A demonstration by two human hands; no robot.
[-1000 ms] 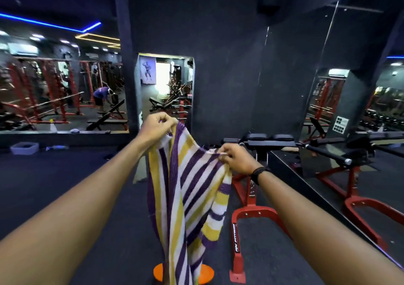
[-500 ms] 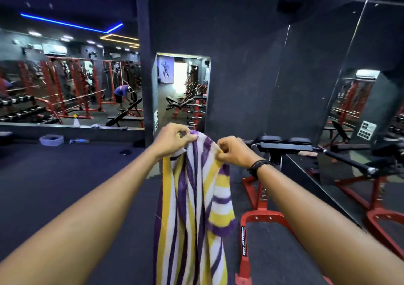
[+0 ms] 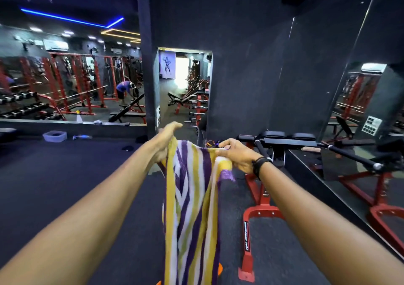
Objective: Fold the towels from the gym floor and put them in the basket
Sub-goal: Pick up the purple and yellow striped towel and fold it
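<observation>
A striped towel in purple, yellow and white hangs lengthwise from both hands, held up at arm's length above the dark gym floor. The left hand grips the towel's top left corner, its fingers wrapped over the cloth and partly hidden behind it. The right hand, with a black band on its wrist, pinches the top right corner, where the edge bunches and a few loose threads stick up. Just right of the towel stands a red-framed machine with black pads. An orange disc on the floor peeks out from behind the towel's lower part. Far left of the towel, beside the mirrored wall, sits a pale tub with something dark inside that cannot be made out.
</observation>
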